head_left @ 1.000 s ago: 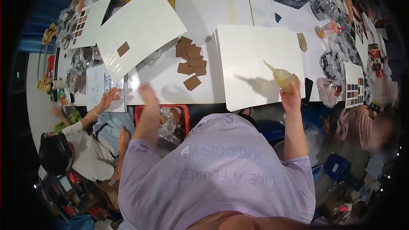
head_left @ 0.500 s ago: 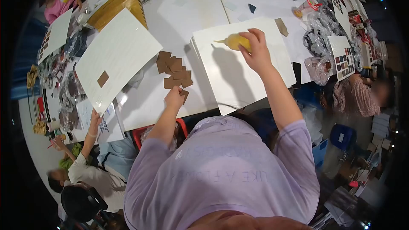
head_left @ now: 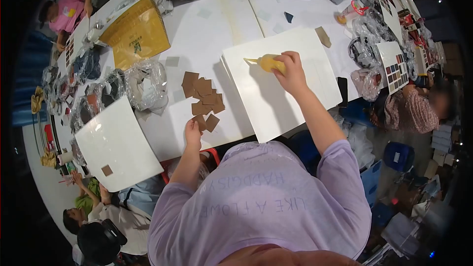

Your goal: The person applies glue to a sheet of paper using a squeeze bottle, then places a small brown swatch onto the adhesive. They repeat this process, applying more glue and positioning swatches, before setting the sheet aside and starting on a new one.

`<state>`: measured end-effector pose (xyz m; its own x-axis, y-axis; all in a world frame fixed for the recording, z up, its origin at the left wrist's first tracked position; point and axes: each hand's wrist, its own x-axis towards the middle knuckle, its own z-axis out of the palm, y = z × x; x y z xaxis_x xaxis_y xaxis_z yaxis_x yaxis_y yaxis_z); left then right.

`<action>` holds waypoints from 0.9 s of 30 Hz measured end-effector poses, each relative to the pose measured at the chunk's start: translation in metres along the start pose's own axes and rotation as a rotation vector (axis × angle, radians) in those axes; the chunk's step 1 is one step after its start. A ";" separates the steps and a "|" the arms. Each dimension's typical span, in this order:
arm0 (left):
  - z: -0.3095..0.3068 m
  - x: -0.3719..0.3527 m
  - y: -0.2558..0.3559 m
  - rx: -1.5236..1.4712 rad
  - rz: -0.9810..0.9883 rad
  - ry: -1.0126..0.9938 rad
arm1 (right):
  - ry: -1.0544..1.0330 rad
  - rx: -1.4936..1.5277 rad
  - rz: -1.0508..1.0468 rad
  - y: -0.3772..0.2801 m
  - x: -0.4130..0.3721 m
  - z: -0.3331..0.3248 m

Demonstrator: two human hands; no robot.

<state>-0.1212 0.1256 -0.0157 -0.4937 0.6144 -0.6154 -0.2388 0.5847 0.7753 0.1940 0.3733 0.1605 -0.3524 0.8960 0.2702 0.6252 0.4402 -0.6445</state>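
Observation:
My right hand [head_left: 292, 75] is wrapped round a yellow squeeze bottle [head_left: 269, 63] with a narrow nozzle pointing left. The bottle is tilted over the upper left part of a stack of white boards [head_left: 276, 101], and its shadow falls on the top one. My left hand [head_left: 193, 135] pinches a small brown square swatch [head_left: 199, 121] near the table's front edge. Another brown square [head_left: 212, 122] lies right beside those fingers. Just beyond is a loose, overlapping pile of brown squares [head_left: 202, 87].
To the left, a person in a white top [head_left: 130, 219] is behind a white board [head_left: 118, 143] bearing one brown square. Plastic bags [head_left: 147, 84] and a yellow notebook [head_left: 135, 34] lie past it. A black phone [head_left: 342, 92] sits right of the stack; sample boards [head_left: 394, 66] stand further right.
My right hand has brought the bottle lower and nearer to me. My left hand has shifted slightly left and nearer to me with a square. The neighbour's white board has swung down and left.

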 end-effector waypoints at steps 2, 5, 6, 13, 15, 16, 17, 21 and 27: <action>-0.006 0.006 -0.005 -0.099 -0.081 0.036 | 0.192 0.028 0.023 0.012 -0.014 0.017; -0.010 0.001 -0.001 -0.133 -0.079 -0.025 | 0.319 0.329 0.325 0.037 -0.038 0.049; -0.012 0.001 0.000 -0.157 -0.090 -0.048 | 0.334 0.474 0.470 0.044 -0.045 0.057; -0.017 0.002 0.002 -0.213 -0.142 -0.104 | 0.410 0.544 0.536 0.045 -0.057 0.073; -0.017 0.003 0.001 -0.209 -0.145 -0.098 | 0.425 0.463 0.487 0.040 -0.056 0.072; -0.017 0.003 0.000 -0.207 -0.143 -0.093 | 0.424 0.435 0.467 0.038 -0.055 0.071; -0.017 0.003 -0.001 -0.205 -0.142 -0.088 | 0.422 0.407 0.447 0.037 -0.055 0.070; -0.015 0.001 -0.001 -0.194 -0.139 -0.072 | 0.418 0.277 0.326 0.031 -0.055 0.066; -0.014 0.000 -0.001 -0.203 -0.126 -0.068 | 0.417 0.125 0.165 0.024 -0.053 0.065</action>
<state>-0.1331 0.1180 -0.0144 -0.3939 0.5815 -0.7119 -0.4617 0.5445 0.7003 0.1822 0.3328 0.0843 0.0710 0.9117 0.4046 0.5516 0.3021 -0.7775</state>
